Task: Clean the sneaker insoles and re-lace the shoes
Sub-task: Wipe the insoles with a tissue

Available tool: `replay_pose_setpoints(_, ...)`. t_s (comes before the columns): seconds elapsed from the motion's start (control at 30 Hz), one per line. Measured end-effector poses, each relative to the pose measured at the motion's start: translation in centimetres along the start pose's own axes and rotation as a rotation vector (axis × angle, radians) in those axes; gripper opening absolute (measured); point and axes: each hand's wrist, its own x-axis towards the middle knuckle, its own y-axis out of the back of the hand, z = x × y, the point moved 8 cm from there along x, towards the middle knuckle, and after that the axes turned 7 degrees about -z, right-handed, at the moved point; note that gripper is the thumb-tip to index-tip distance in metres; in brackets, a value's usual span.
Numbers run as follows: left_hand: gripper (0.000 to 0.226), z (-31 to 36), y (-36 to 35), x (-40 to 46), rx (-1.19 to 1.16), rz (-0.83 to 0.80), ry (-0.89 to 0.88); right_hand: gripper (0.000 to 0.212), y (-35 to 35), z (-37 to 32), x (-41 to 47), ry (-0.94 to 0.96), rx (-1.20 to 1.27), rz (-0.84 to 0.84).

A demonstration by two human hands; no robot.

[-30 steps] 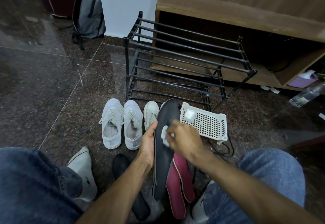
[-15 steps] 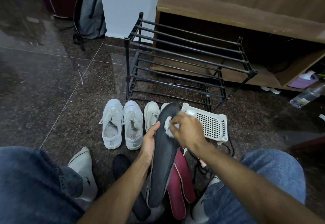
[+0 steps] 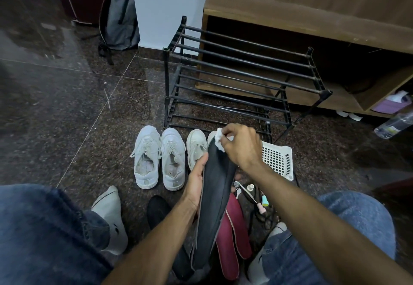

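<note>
Wiping higher now, the right hand (image 3: 240, 145) grips the cloth (image 3: 220, 140) at the insole (image 3: 214, 197) tip, left hand (image 3: 196, 179) clasping it.

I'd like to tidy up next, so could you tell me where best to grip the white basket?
Probably the white basket's far-right rim, coming from the right: it lies flat on the floor, its left end sits behind the right hand, and cables crowd its near side.

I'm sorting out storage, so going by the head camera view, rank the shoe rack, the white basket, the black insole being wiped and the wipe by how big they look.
1. Black metal shoe rack.
2. Black insole, though it is nearest the camera.
3. White plastic basket, partly hidden by the right hand, so this rank is unsure.
4. White wipe.
</note>
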Motion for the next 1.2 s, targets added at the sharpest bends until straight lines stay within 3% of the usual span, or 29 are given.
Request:
replay_pose_setpoints(0.23,0.054,0.3,1.5,0.6,0.015,0.039,-0.057,0.02,-2.8,-2.2,-4.7,0.324,-0.12,-0.205)
replay_pose_setpoints(0.33,0.063,-0.2,1.1,0.5,0.079,0.002,-0.001,0.017,-1.4,-0.3,-1.7,0.199,-0.136,-0.097)
replay_pose_setpoints(0.43,0.094,-1.0,1.4,0.8,0.08,-0.026,0.064,0.015,0.5,2.3,0.5,0.004,-0.027,0.003)
replay_pose_setpoints(0.5,0.081,-0.8,1.4,0.9,0.085,-0.035,0.046,0.014,0.2,2.0,-0.2,0.049,0.011,-0.011)
replay_pose_setpoints(0.57,0.055,-0.6,1.5,0.9,0.086,-0.007,0.004,0.013,-0.7,0.3,-2.3,0.218,0.028,-0.051)
replay_pose_setpoints(0.67,0.049,-0.6,1.7,0.9,0.059,0.019,-0.033,0.016,-1.8,-1.7,-5.1,0.407,-0.093,-0.103)
replay_pose_setpoints(0.9,0.054,-0.8,1.0,0.5,0.063,-0.034,0.03,0.018,0.6,2.4,-0.3,0.08,-0.116,0.023)
replay_pose_setpoints(1.0,0.058,-1.0,-0.2,0.1,0.087,-0.051,0.067,0.014,0.6,3.1,-1.2,0.089,-0.033,0.071)
replay_pose_setpoints(1.1,0.084,-1.4,-0.6,0.1,0.085,-0.088,0.088,0.009,1.4,3.5,-2.2,0.109,0.077,0.173)
replay_pose_setpoints(1.2,0.067,-0.9,-1.1,0.1,0.045,-0.107,0.063,0.008,2.2,3.0,-2.5,0.169,0.107,0.224)
